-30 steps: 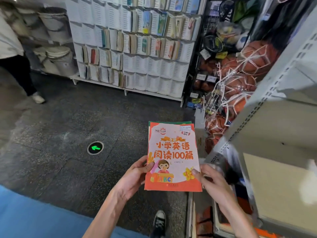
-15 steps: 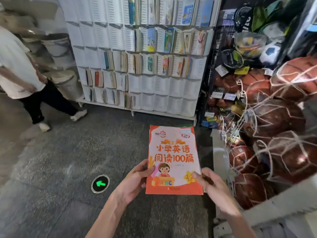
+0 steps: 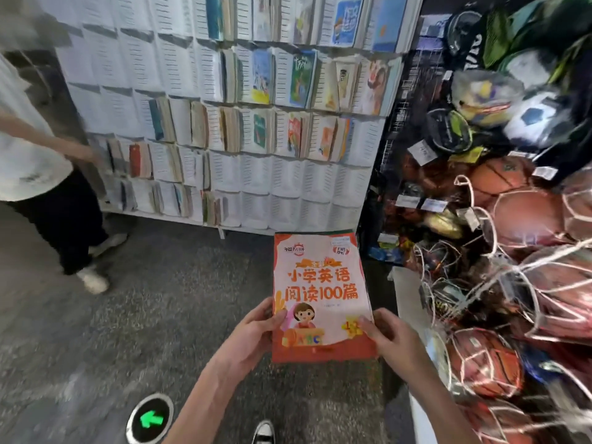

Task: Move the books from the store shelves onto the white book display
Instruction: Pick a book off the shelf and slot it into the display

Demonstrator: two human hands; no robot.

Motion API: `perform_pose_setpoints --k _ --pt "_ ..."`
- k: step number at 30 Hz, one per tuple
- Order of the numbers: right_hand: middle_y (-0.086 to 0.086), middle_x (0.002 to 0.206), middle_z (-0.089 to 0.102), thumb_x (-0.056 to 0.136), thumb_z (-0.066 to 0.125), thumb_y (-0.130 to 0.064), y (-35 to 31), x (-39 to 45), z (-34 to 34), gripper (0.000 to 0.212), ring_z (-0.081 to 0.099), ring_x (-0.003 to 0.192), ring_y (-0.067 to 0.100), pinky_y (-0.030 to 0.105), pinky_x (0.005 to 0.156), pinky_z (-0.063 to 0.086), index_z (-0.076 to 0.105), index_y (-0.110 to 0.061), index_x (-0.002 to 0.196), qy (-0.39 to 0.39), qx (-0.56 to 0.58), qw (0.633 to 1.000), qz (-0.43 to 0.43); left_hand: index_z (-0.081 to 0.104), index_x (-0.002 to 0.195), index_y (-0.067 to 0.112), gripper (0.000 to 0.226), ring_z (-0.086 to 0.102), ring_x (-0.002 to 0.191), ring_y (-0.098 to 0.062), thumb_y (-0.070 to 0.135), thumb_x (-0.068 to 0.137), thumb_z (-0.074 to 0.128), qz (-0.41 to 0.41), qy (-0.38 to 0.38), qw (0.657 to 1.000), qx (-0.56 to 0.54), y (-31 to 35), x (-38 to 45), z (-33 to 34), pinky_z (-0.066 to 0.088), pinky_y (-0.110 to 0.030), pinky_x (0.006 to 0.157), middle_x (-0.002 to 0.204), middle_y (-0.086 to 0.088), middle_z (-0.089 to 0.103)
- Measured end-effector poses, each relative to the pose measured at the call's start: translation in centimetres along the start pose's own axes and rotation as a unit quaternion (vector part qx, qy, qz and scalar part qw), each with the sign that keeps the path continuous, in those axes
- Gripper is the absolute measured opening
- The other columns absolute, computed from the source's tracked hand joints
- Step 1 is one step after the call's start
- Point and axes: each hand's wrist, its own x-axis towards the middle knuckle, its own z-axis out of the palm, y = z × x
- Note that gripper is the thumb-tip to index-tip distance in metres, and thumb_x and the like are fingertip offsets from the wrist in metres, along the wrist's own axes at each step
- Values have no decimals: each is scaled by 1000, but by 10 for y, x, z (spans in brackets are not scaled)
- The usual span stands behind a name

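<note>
A small stack of books (image 3: 317, 283), topped by an orange and white children's book with a cartoon girl on its cover, is held flat in front of me. My left hand (image 3: 253, 334) grips its lower left edge with the thumb on the cover. My right hand (image 3: 389, 334) grips the lower right edge the same way. Ahead stands the white book display (image 3: 282, 187), a wall of slotted white pockets. Several pockets hold books; the lower right pockets show only white.
A person in a white top and black trousers (image 3: 48, 187) stands at the left beside the display. Netted basketballs (image 3: 528, 283) and sports gear crowd the right side. A green arrow marker (image 3: 149, 419) lies on the dark floor. My shoe (image 3: 263, 432) shows below.
The view has come closer to the white display, which now fills the upper frame. The grey store shelf at the right has left the view. Both hands hold the books as before.
</note>
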Motion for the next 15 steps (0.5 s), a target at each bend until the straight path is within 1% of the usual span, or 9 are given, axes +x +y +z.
perform_pose_setpoints --k 2,3,4,6,8,10,13,15 --pt "-6 84 74 87 60 -57 -11 37 0 37 72 79 8 39 70 58 66 -21 88 9 5 1000 17 56 137 11 41 65 119 -37 9 96 58 -11 -5 1000 5 26 38 -3 44 -59 109 130 -13 68" --pt "-7 83 74 87 60 -58 -18 54 0 37 71 77 8 38 70 58 66 -21 88 18 4 999 28 56 136 11 40 66 118 -36 9 96 58 -19 -9 1000 9 38 57 -3 45 -58 108 129 -13 69" --pt "-7 82 74 86 59 -58 -25 70 -2 37 71 76 6 34 68 58 66 -22 87 29 5 999 36 56 136 11 39 67 117 -36 9 97 58 -26 -15 999 14 51 75 -1 47 -56 106 128 -13 69" --pt "-6 80 74 85 58 -57 -35 100 -6 38 70 71 2 23 62 57 66 -20 89 52 15 997 46 57 135 12 36 68 115 -35 11 99 57 -34 -24 999 30 75 112 5 52 -54 101 127 -12 70" --pt "-7 79 73 86 59 -51 -42 130 -13 37 69 69 -1 17 57 53 66 -15 91 69 25 996 52 58 134 13 35 68 115 -35 16 99 56 -36 -35 998 48 94 147 13 52 -54 101 126 -12 70" --pt "-10 82 73 89 59 -48 -44 162 -22 34 69 71 -3 17 58 54 66 -15 94 81 30 994 65 58 133 11 35 67 116 -37 18 99 55 -43 -44 997 54 109 183 21 48 -58 105 127 -13 70" --pt "-10 86 73 85 57 -54 -37 214 -36 39 68 72 -5 20 64 58 66 -18 96 93 38 992 77 60 130 13 32 68 113 -38 19 99 56 -53 -43 994 80 125 241 35 47 -62 104 125 -14 71" --pt "-9 87 73 86 57 -53 -29 254 -47 38 68 74 -5 21 66 59 66 -19 99 96 47 991 82 61 129 14 35 68 113 -38 22 95 59 -50 -39 993 99 135 284 47 45 -63 106 123 -13 72"
